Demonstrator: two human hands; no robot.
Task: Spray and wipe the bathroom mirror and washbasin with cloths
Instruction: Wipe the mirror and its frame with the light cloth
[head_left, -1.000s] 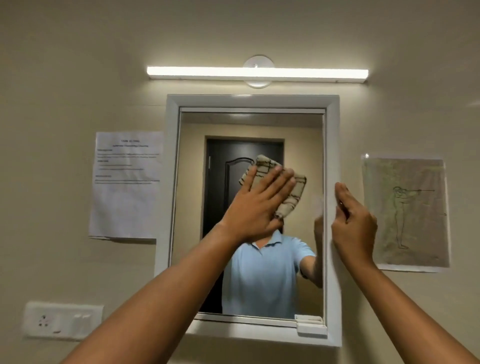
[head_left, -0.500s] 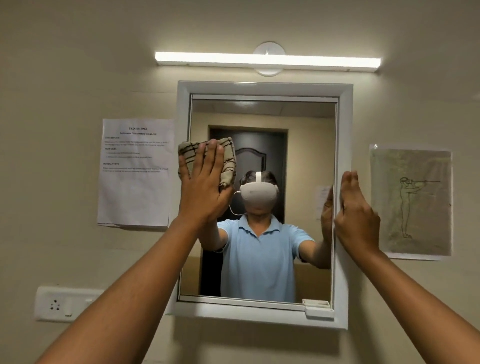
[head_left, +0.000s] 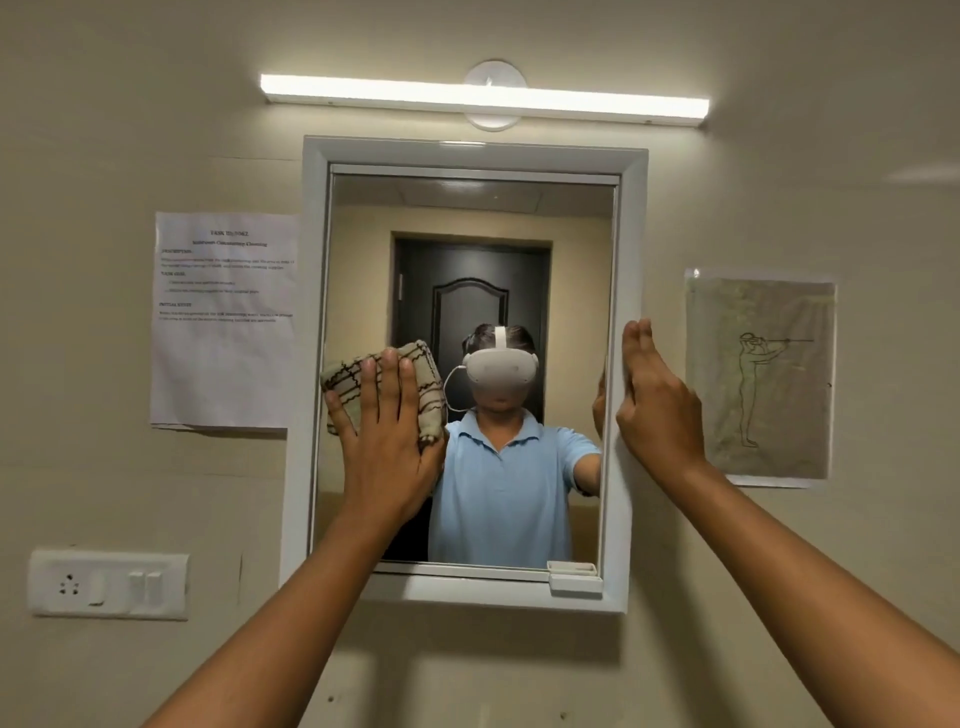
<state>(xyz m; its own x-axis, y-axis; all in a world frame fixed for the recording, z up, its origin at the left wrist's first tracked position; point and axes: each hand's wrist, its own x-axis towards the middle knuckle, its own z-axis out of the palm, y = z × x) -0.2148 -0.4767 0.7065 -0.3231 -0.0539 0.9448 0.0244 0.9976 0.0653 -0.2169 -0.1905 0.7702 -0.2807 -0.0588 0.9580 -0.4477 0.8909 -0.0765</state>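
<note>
A white-framed mirror (head_left: 631, 234) hangs on the beige wall ahead. My left hand (head_left: 387, 441) presses a folded beige cloth with dark checks (head_left: 426, 374) flat against the glass at the mirror's left side, fingers straight and spread. My right hand (head_left: 657, 400) rests with straight fingers against the right side of the mirror frame, at about mid height. The washbasin is out of view, and no spray bottle shows.
A tube light (head_left: 483, 101) runs above the mirror. A printed sheet (head_left: 223, 322) is stuck to the wall on the left, a drawing (head_left: 761, 379) on the right. A switch and socket plate (head_left: 109, 584) sits at lower left. A small white tray (head_left: 574, 574) sits on the mirror's lower right ledge.
My left hand swept the cloth from the mirror's middle to its upper left, then down the left side. My right hand stayed on the right frame.
</note>
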